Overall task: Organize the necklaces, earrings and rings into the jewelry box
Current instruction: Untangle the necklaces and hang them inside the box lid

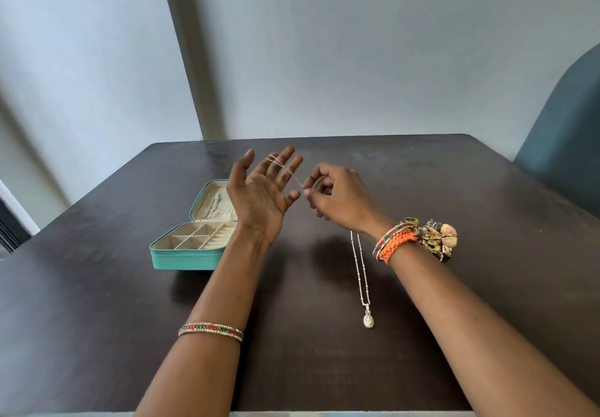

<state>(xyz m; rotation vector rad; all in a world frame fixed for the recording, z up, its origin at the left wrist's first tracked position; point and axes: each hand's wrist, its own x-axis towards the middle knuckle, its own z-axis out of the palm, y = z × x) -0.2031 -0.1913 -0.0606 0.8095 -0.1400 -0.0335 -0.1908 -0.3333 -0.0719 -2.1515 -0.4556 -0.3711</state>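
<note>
Nearest the camera, two bare forearms are seen reaching over the dark brown wooden surface (97,286); a beaded red, green and gold bangle (210,332) is worn on the left one. An orange braided wristband (396,245) and a second beaded bangle are worn at the right wrist. Between the forearms, a silver beaded chain necklace with an oval pendant (368,321) is laid on the surface, its upper end hidden under the right wrist. Just beyond the right wrist, a small heap of gold earrings and shell-shaped pieces (438,238) is seen. The left hand (263,195) is held palm up with fingers spread wide, and a thin gold chain (285,169) is draped across its fingers. The chain's other end is pinched by the right hand (334,195). Left of the hands, a teal zip-around jewelry box (188,254) lies open, cream compartments showing, with a chain hung inside its lid.
</note>
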